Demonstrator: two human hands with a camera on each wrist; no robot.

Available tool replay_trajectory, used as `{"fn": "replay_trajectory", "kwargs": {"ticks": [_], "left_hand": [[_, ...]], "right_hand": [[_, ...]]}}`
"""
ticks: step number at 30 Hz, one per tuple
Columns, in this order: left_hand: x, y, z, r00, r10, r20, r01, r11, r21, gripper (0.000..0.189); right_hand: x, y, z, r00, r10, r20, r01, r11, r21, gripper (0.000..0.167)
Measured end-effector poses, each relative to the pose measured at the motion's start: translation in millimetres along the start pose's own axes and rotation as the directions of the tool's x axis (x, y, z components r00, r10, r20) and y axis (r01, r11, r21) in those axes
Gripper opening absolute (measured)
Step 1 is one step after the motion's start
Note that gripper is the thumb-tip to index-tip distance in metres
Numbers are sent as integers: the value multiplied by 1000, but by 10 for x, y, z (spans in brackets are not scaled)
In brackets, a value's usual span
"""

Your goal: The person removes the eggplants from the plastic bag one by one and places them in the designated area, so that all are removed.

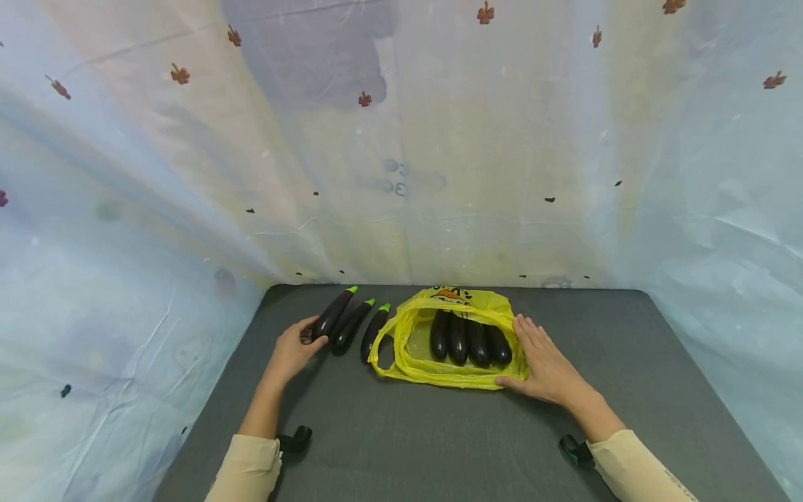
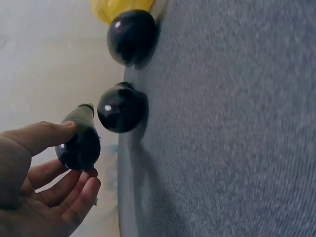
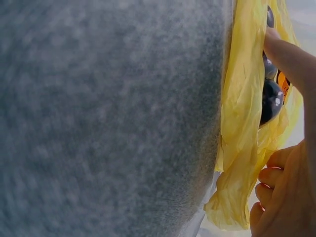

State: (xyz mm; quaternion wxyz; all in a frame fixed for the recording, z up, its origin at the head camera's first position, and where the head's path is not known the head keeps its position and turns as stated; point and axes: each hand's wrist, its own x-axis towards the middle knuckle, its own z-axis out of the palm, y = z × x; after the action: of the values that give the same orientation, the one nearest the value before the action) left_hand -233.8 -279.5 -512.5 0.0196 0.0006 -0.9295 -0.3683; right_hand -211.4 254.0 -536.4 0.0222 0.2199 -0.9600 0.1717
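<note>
My left hand (image 1: 293, 353) grips a dark eggplant (image 1: 332, 314) with a green cap, thumb on one side and fingers on the other. In the left wrist view that eggplant (image 2: 80, 143) is held just above the table. Two more eggplants lie to its right, a middle eggplant (image 1: 353, 328) and another eggplant (image 1: 375, 335) beside the bag. The yellow plastic bag (image 1: 433, 375) lies with its mouth facing me, several eggplants (image 1: 458, 340) side by side inside. My right hand (image 1: 546, 366) rests against the bag's right side, fingers extended, thumb (image 3: 284, 52) at the lower rim.
Everything lies on a grey cloth-covered table (image 1: 401, 439). A pale plastic sheet (image 1: 439, 139) with leaf prints hangs behind the table and at both sides. A loop handle (image 1: 384, 352) of the bag reaches left, close to the nearest loose eggplant.
</note>
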Motion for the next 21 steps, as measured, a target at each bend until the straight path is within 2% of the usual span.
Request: {"fn": "replay_trajectory", "kwargs": {"ticks": [10, 16, 21], "left_hand": [[96, -104, 13, 999, 6, 31, -6, 1000, 9, 64], [132, -147, 35, 998, -22, 60, 21, 1000, 13, 64], [141, -161, 60, 996, -34, 79, 33, 999, 19, 64]], "right_hand": [[-9, -6, 1, 1000, -7, -19, 7, 1000, -14, 129], [-16, -8, 2, 998, -29, -58, 28, 999, -17, 127], [-8, -10, -3, 999, -10, -32, 10, 1000, -7, 128]]}}
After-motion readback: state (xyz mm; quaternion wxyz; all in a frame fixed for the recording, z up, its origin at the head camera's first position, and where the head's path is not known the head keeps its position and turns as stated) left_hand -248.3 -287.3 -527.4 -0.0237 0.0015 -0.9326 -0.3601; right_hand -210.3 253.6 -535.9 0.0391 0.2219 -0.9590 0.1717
